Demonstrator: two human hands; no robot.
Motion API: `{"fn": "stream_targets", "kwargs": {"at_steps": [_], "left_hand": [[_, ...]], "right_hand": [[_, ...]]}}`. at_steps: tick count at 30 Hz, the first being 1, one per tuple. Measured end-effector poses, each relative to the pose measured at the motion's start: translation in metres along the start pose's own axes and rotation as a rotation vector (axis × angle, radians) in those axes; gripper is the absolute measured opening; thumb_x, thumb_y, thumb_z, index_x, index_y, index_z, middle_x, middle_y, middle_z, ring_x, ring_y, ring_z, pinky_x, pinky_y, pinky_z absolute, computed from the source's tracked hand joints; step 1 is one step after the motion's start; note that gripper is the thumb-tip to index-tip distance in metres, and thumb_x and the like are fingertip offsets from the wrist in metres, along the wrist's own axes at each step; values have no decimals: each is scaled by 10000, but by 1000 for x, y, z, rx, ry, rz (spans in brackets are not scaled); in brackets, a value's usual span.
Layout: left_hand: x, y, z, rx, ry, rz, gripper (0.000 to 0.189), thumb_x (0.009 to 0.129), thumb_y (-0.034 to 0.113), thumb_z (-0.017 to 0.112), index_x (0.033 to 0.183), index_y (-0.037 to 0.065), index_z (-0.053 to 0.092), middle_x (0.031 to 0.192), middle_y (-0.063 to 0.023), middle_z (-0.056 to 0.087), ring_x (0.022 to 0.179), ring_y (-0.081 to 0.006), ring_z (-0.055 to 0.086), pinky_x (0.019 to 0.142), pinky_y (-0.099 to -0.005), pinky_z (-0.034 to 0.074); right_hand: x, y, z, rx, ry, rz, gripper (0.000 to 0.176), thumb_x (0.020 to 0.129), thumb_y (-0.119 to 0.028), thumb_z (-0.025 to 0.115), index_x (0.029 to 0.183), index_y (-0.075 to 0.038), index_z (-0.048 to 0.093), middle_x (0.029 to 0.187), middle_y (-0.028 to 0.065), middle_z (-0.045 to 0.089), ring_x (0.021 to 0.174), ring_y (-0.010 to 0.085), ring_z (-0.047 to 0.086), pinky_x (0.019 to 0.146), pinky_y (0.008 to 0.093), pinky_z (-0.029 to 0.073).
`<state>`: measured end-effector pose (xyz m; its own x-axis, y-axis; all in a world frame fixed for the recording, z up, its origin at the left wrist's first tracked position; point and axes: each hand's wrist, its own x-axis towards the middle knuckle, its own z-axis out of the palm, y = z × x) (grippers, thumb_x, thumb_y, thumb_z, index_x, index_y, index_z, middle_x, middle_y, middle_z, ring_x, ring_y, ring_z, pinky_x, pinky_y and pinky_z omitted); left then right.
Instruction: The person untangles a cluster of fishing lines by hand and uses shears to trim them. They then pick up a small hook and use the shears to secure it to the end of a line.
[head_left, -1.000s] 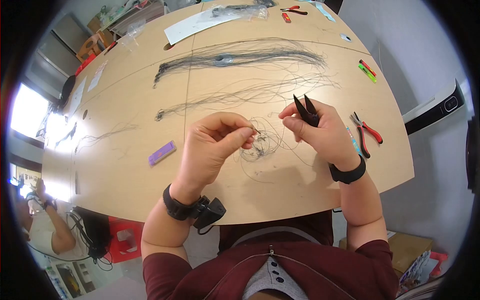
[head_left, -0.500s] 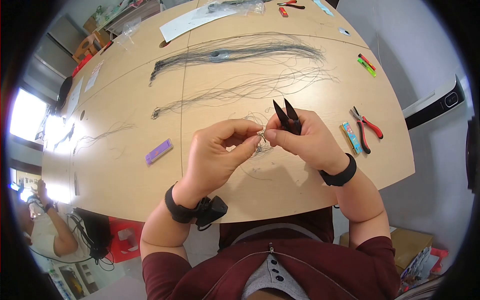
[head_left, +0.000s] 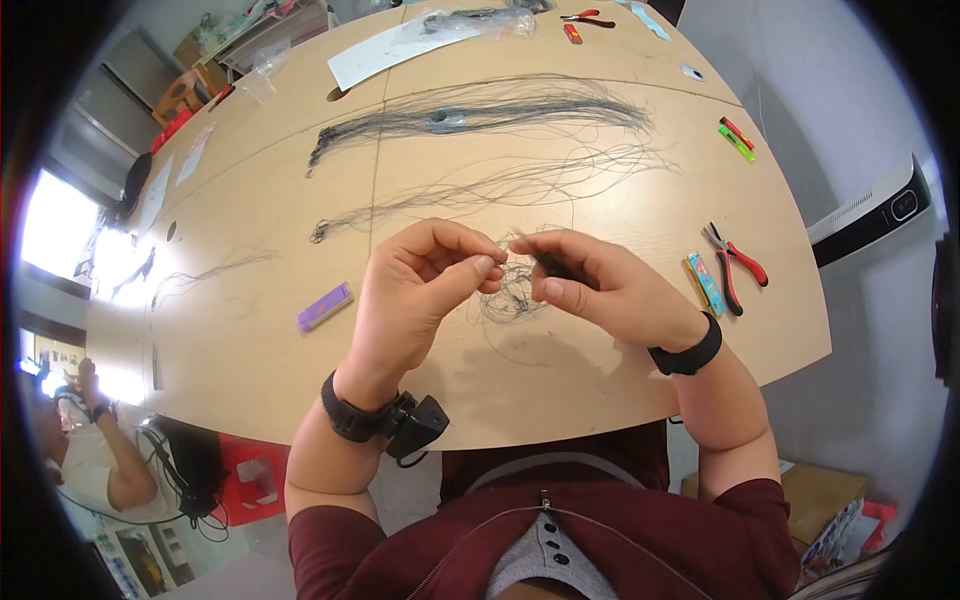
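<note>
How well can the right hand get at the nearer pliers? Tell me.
Likely yes: the pliers lie uncovered beside the blue packet, near the right hand, though that hand holds a dark tool.

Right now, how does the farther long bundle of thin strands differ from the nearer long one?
The farther bundle looks dense and dark, while the nearer bundle is sparser and looser. The farther bundle has a pale bluish wrap around its middle; the nearer bundle shows none. Both stretch across the table, each with a dark tangled clump at its left end.
</note>
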<state>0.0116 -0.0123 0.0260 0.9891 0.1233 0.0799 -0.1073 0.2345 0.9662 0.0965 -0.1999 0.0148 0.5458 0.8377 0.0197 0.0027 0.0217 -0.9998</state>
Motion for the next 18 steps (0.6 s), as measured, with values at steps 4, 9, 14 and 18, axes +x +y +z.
{"fn": "stream_targets", "kwargs": {"at_steps": [4, 9, 14, 18], "left_hand": [[0, 0, -2, -52, -13, -10, 71, 788, -37, 594, 855, -21, 578, 864, -108, 622, 750, -125, 597, 701, -243, 501], [0, 0, -1, -89, -5, 11, 94, 756, -69, 602, 812, -9, 556, 862, -136, 607, 736, -157, 612, 665, -249, 519], [0, -3, -2, -12, -32, 23, 134, 748, -56, 619, 828, 11, 536, 825, -108, 600, 696, -138, 587, 643, -243, 498], [0, -3, 1, 21, -25, 18, 234, 746, -53, 612, 925, 31, 487, 816, -47, 592, 729, -81, 565, 654, -200, 456]], "right_hand": [[0, 0, 3, 56, -27, 2, 336, 881, -157, 558, 1154, 21, 478, 929, 37, 553, 820, 76, 516, 735, 228, 441], [-2, -3, 2, 32, -27, 7, 333, 870, -158, 576, 1135, 23, 491, 902, 36, 566, 800, 75, 526, 716, 223, 444], [-2, -3, 5, -32, 16, -18, 320, 849, -181, 607, 1086, 21, 535, 831, 22, 572, 733, 67, 515, 655, 213, 432], [-2, -3, 8, -113, 48, -51, 303, 839, -198, 617, 1054, 8, 563, 770, 21, 570, 676, 67, 497, 606, 212, 415]]}}
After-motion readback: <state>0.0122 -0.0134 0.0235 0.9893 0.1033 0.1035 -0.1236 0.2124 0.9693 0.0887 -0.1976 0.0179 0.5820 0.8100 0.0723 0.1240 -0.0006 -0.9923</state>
